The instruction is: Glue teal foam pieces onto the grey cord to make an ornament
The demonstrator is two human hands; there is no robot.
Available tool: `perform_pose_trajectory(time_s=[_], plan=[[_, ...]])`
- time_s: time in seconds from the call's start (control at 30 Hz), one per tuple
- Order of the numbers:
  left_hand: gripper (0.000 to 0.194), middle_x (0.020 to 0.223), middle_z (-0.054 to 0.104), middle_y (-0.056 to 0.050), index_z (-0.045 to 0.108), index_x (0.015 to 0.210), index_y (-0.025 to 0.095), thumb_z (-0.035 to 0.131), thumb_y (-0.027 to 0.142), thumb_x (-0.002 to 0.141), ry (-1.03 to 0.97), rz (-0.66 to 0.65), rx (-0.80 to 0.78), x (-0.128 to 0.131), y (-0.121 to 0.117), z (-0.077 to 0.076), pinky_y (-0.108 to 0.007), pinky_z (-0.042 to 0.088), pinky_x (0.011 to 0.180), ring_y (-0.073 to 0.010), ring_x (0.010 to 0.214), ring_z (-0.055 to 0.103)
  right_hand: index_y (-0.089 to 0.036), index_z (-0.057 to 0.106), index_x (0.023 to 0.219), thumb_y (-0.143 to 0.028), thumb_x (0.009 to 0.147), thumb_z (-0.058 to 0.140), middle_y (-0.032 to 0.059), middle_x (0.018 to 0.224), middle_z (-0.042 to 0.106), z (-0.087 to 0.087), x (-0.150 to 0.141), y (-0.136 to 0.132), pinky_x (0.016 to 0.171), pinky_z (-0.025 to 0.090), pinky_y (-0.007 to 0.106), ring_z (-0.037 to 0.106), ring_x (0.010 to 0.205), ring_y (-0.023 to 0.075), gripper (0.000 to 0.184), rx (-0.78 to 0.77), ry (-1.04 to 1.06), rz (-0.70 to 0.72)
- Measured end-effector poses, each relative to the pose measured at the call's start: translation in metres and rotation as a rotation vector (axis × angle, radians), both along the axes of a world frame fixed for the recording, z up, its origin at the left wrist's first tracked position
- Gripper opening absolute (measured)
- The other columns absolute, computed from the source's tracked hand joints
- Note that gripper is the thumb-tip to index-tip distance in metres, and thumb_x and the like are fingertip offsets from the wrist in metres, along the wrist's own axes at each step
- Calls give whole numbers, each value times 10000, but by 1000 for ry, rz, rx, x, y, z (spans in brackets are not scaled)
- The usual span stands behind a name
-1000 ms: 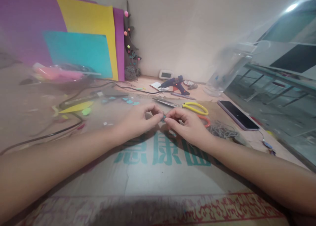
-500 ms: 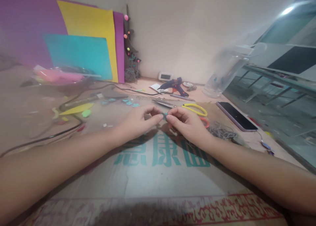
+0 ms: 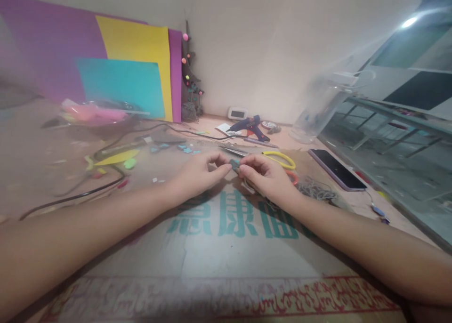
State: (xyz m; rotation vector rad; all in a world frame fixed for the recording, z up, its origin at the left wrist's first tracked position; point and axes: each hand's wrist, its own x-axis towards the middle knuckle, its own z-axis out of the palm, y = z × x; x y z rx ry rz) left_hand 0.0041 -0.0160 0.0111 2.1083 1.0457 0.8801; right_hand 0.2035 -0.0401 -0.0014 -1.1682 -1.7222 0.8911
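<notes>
Both hands meet over the middle of the table, fingertips almost touching. My left hand [image 3: 197, 176] pinches one side of a small grey-teal piece [image 3: 234, 164] between thumb and forefinger. On its other side, my right hand [image 3: 268, 178] grips the same piece with thumb and fingers. What exactly the piece is, I cannot make out. Some thin grey cord hangs below the right fingers. Just behind the hands lie scissors [image 3: 280, 158] with yellow and orange handles. A tangle of grey cord [image 3: 316, 189] rests beside my right wrist. Small teal cut-outs [image 3: 187, 149] are scattered behind my left hand.
A dark blue glue gun [image 3: 249, 126] and a small white clock [image 3: 238, 113] stand at the back. The phone [image 3: 337, 170] lies at right, near a clear plastic jug [image 3: 316, 111]. Coloured sheets [image 3: 123, 85] lean at left. A black cable [image 3: 88, 191] crosses the left side.
The view has shifted slightly, so the background sits a little lower. Both hands keep their pinch, and more of the grey-teal piece shows between the fingertips.
</notes>
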Motion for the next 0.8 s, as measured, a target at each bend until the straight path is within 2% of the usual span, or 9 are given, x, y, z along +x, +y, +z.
perform_pose_trajectory(time_s=[0.23, 0.37, 0.5, 0.57, 0.67, 0.8], plan=[[201, 811, 664, 0, 603, 804, 186, 506, 354, 857, -23, 24, 7, -1, 1, -2, -261, 454, 701, -169, 776, 600, -195, 577, 976, -336, 842, 636, -4, 761, 611, 1, 1, 1, 584, 427, 254, 559, 648, 122, 203, 104, -120, -52], [198, 817, 665, -5, 604, 805, 184, 506, 347, 860, -6, 37, 43, -2, 1, -3, -269, 460, 713, -177, 793, 604, -199, 632, 849, -292, 861, 608, 19, 749, 657, 10, 5, -1, 606, 432, 281, 568, 644, 143, 96, 246, -349, -134], [194, 822, 676, -11, 613, 795, 186, 509, 336, 860, 34, 13, 112, -2, 1, -4, -287, 459, 739, -187, 809, 611, -217, 688, 855, -312, 910, 557, 35, 736, 676, 14, 7, -3, 680, 437, 320, 590, 688, 175, 170, 523, -584, -22], [169, 827, 682, -13, 613, 790, 187, 515, 309, 853, 60, -13, 145, -2, 0, -4, -294, 456, 756, -189, 816, 613, -221, 699, 890, -319, 934, 523, 47, 771, 690, 13, 7, -5, 713, 439, 331, 607, 731, 186, 206, 607, -641, 31], [141, 848, 688, -16, 616, 806, 189, 520, 283, 848, 90, -56, 175, -1, 0, -4, -300, 452, 784, -193, 846, 618, -218, 691, 926, -310, 947, 508, 53, 818, 702, 12, 6, -7, 712, 441, 320, 620, 757, 184, 206, 653, -642, 44], [139, 865, 691, -17, 623, 826, 187, 522, 279, 853, 96, -93, 175, -1, -1, -6, -303, 449, 807, -191, 861, 620, -202, 642, 917, -285, 927, 544, 23, 769, 682, 15, 4, -8, 635, 432, 279, 588, 666, 148, 129, 604, -571, -3]])
